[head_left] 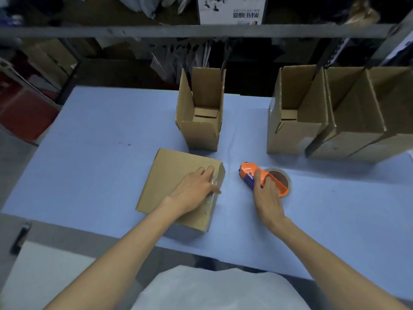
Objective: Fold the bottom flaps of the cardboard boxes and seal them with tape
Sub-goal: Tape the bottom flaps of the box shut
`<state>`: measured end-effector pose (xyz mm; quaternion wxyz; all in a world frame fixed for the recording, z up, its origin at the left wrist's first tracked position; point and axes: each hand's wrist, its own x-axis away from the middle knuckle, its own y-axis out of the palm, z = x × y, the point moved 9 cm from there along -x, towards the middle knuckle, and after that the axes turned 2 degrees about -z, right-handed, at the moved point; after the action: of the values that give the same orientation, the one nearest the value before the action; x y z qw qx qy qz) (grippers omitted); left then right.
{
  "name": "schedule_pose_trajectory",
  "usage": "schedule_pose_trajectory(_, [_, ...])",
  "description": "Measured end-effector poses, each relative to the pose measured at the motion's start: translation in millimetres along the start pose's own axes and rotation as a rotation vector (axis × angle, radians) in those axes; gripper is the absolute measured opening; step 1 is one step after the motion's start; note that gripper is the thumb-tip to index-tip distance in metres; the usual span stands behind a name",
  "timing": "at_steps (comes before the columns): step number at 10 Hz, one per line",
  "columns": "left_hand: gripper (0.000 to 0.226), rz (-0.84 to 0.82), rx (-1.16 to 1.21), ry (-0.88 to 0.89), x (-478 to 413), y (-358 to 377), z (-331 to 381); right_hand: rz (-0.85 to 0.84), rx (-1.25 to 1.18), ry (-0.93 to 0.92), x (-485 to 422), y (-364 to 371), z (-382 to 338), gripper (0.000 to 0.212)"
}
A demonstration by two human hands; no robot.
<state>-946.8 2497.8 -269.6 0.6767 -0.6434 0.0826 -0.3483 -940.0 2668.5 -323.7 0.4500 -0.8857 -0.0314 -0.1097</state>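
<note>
Two bare hands are at work over the blue table (100, 142). The left hand (196, 189) lies flat on the near cardboard box (169, 175), fingers straight and spread, their tips pressing on a strip of clear tape (211, 199) that runs along the box's right edge. The right hand (267, 195) holds the orange tape dispenser (251, 172): the thumb lies along its top and the fingers curl over its far side. The dispenser rests low on the table with its brown tape roll (279, 179) behind the hand.

Much is hard to read. The clear tape shows only as a glossy, wrinkled streak, partly under the left fingers, and where it ends cannot be told. The right fingertips are hidden behind the dispenser. The shelves (156, 31) at the back are dark and cluttered, their contents mostly unreadable. The rightmost of the open boxes (357, 121) is cut off by the frame edge.

The near cardboard box lies closed side up close to the table's front edge, directly under the left hand and just left of the dispenser, with a strip of bare table between them. Behind it, between the two hands and farther back, a tall narrow box (201, 130) stands upright with its top flaps open. To the right, beyond the right hand, another open box (290, 130) stands touching the open boxes beside it.
</note>
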Motion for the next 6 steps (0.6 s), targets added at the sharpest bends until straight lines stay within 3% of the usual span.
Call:
schedule_pose_trajectory(1, [0.057, 0.14, 0.291, -0.088, -5, -15, -9, -0.036, 0.069, 0.044, -4, 9, 11, 0.05])
schedule_pose_trajectory(2, [0.059, 0.244, 0.249, -0.21, -27, -29, -24, -0.068, 0.218, 0.105, 4, 2, 12, 0.06])
schedule_pose_trajectory(3, [0.059, -0.053, 0.088, -0.298, -54, -12, -31, 0.029, 0.235, -0.07, 18, -6, -8, 0.064])
schedule_pose_trajectory(4, [0.018, -0.115, 0.164, -0.347, -54, -17, -25, -0.114, 0.067, -0.178, 36, 7, -32, 0.054])
schedule_pose_trajectory(5, [0.009, 0.199, 0.305, -0.356, -35, -60, -26, -0.152, -0.187, -0.041, 43, 6, -37, 0.056])
schedule_pose_trajectory(6, [0.01, 0.59, 0.644, -0.471, 16, -101, -50, -0.148, -0.557, 0.096, 42, -10, -48, 0.064])
